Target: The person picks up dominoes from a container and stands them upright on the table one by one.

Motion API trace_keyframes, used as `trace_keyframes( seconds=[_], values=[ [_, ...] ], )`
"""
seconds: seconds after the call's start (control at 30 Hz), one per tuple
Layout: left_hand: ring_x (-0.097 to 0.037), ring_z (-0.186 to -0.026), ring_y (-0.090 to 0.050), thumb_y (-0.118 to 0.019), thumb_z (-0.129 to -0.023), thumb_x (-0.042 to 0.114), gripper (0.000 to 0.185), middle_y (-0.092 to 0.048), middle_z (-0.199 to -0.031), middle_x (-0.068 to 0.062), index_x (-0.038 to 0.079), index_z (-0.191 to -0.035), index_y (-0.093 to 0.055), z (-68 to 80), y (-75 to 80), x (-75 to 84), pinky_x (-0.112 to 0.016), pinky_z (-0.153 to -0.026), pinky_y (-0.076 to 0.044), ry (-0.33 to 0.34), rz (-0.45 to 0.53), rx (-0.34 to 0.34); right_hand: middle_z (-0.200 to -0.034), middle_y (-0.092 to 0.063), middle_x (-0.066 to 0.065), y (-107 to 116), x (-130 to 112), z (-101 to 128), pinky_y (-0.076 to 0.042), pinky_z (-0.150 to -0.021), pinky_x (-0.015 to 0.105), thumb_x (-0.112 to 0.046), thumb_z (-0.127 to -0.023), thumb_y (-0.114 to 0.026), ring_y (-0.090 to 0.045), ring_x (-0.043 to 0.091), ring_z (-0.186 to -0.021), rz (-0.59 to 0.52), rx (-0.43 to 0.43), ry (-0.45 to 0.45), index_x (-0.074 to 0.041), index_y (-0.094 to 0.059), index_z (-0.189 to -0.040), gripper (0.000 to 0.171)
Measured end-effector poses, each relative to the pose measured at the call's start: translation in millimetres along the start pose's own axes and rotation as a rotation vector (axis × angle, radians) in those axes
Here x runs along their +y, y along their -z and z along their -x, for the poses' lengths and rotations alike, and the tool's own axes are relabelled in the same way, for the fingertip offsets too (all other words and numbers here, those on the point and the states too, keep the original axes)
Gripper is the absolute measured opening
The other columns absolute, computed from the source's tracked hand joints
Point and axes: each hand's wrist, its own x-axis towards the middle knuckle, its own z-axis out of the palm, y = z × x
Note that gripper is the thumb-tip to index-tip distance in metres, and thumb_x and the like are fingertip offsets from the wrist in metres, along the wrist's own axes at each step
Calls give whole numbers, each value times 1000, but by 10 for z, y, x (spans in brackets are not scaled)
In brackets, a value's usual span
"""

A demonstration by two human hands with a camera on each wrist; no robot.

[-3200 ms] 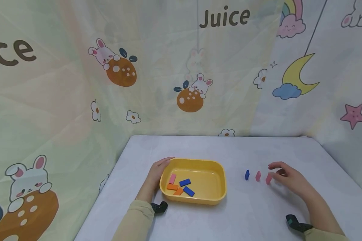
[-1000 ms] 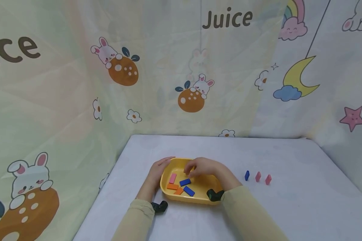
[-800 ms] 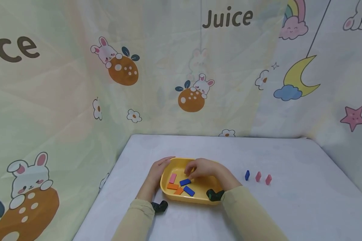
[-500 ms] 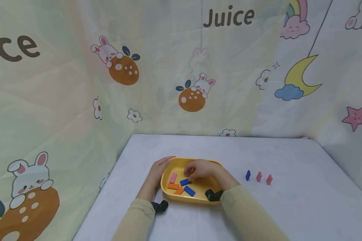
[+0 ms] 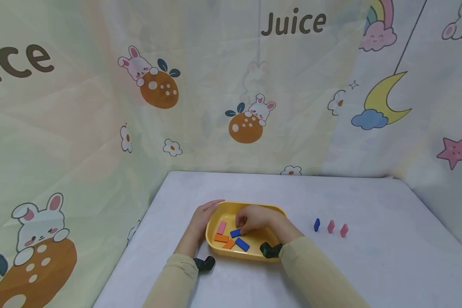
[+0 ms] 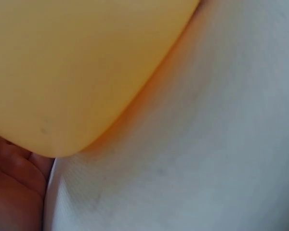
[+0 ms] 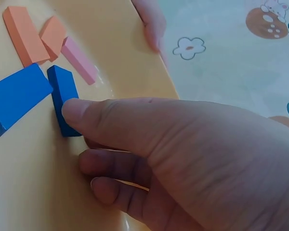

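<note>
The white cloth-covered table [image 5: 369, 256] carries a shallow yellow plastic tray [image 5: 271, 210] with rounded corners, and the left hand [image 5: 200, 222] lies flat along the tray's left outer wall, fingers straight and pressed to it, which steadies the tray. Inside it the right hand [image 5: 256, 218] reaches down, its thumb [image 7: 86, 113] laid on the side of a small dark blue rectangular block [image 7: 62, 96] that stands on its long edge on the tray floor; the other fingers [image 7: 111, 163] curl in below, close to the block's near end, and the wrist view does not show whether they touch it, so the pinch looks begun rather than settled. To do this pick well, I judge the forefinger should close on the face opposite the thumb, near the block's middle, and the lift should go straight up so the flat blue block [image 7: 17, 98] touching its left side is not dragged along. Two orange blocks [image 7: 36, 36] and a pink one [image 7: 79, 60] lie beyond, clear of the fingers. Well apart, on the table to the right of the tray, a blue block [image 5: 316, 224] and two pink blocks [image 5: 337, 228] stand in a row.
</note>
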Motion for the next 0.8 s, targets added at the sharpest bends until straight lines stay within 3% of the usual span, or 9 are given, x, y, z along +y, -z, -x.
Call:
trace_keyframes(
  seconds=[0.6,0.8],
  values=[
    [-17,-124,-60,-52,-97,52,37,-67,-128,7,32,-123,-69,-36,6,14,-40,-108,-48,-4,-5,5,-79,-61,-8,36,-71,6,-48,-75,25,-26,-86,-77,-55,11,-79,79,-14,1,-24,-67,-87,10],
    [-19,-126,-59,-51,-98,50,37,-67,-130,4,29,-124,-69,-10,2,0,-42,-110,-47,-11,-20,-1,-81,-61,-7,52,-74,28,-49,-73,25,-25,-86,-77,-56,11,-79,59,-14,1,-23,-66,-85,10]
  ],
)
